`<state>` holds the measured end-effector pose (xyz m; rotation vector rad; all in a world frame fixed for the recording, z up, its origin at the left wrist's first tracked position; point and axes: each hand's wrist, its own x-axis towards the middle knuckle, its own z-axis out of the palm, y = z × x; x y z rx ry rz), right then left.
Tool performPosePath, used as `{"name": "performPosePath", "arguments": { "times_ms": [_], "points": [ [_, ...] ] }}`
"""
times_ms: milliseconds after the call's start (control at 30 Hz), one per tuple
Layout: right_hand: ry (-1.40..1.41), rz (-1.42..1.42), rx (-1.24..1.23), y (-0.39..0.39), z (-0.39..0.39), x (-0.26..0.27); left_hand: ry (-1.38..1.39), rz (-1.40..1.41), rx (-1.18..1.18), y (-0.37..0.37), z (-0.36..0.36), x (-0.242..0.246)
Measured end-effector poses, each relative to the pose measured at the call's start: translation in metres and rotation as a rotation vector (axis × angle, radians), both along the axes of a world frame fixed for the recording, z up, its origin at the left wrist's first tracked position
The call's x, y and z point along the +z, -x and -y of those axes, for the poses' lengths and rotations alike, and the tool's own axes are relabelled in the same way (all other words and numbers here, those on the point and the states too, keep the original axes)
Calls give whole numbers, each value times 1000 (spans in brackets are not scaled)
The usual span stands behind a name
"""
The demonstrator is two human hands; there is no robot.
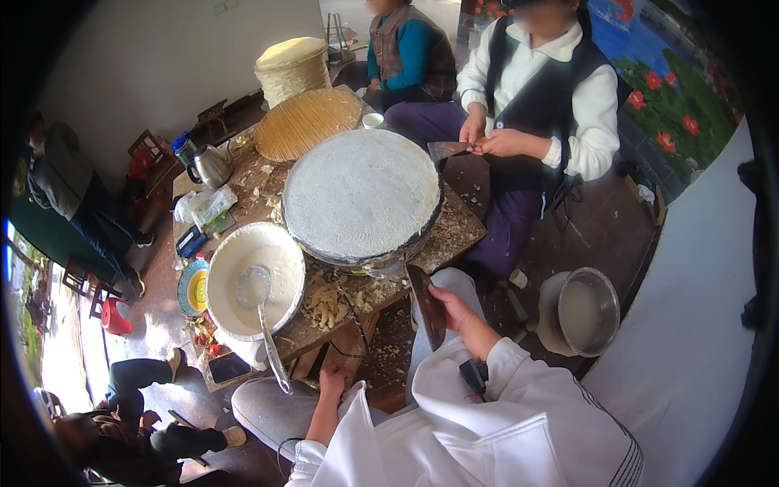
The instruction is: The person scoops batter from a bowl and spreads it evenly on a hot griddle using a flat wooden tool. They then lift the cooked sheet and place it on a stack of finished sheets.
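My right hand [455, 309] grips a dark brown curved spreader [428, 306] by its edge, held upright beside the table's near corner. In front of it lies a round griddle [363, 193] covered with a thin, pale layer of batter. Near my left knee, my left hand [333, 382] rests with curled fingers, and nothing shows in it. Just beyond that hand a large white bucket [283, 304] holds creamy batter. A metal ladle [263, 319] stands in the batter, its handle hanging over the rim toward me.
Flatbread scraps [328, 304] litter the wooden table [453, 234]. A round slatted mat [310, 122] and a tall flatbread stack [292, 70] stand beyond. Across sits a person [538, 91] holding a broad blade [449, 150]. A kettle [211, 166] and yellow-liquid bowl [193, 286] are left; a metal pot [588, 311] is right.
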<state>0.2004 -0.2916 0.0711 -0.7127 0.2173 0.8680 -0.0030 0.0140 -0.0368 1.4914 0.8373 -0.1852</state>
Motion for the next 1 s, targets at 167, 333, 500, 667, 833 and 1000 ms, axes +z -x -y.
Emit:
{"name": "performPosePath", "arguments": {
  "times_ms": [167,333,500,667,833,1000],
  "points": [
    [16,-5,-2,0,-1,2,-46,15,-18,0,-1,-4],
    [22,-17,6,0,-1,1,-59,17,-16,0,0,-1],
    [15,-9,7,0,0,-1,-87,8,-24,-1,1,4],
    [17,-8,7,0,0,0,-77,15,-20,-1,2,6],
    [36,1,9,0,0,2,-24,45,12,-2,4,7],
    [38,-9,-1,0,-1,2,-9,48,22,-2,4,8]
  ]
}}
